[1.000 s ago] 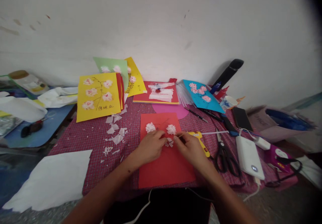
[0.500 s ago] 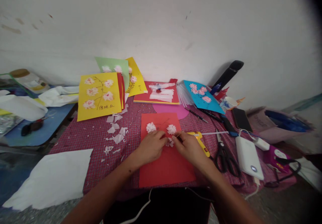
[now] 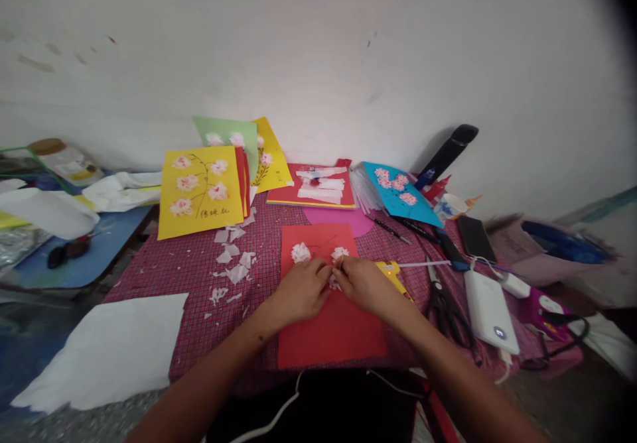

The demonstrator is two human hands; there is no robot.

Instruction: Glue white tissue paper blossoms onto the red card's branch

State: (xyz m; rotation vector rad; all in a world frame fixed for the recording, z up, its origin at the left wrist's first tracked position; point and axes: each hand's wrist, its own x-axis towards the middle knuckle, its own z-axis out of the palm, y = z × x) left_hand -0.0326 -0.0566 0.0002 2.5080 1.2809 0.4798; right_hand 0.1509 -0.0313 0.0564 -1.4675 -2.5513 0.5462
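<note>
A red sheet of card (image 3: 331,333) lies in front of me, with a white paper flower (image 3: 300,253) at its upper left and another paper flower (image 3: 340,253) at its upper right. Between my hands, low on the card, a third pale tissue flower (image 3: 334,282) shows in part. My left hand (image 3: 303,289) rests over the card, fingers bent together at this flower. From the other side my right hand (image 3: 365,285) meets it, thumb and fingers pinched at the flower's top edge. Both hands' fingertips nearly touch and cover much of the petals.
Torn tissue scraps (image 3: 236,264) lie left of the card. To the right are a yellow glue gun (image 3: 391,270), black scissors (image 3: 445,310) and a white power bank (image 3: 492,310). Finished flower cards, such as a yellow one (image 3: 199,191), lean against the wall behind.
My right hand has shifted slightly left and closer to my left hand, covering more of the flower. The whole view has moved a little.
</note>
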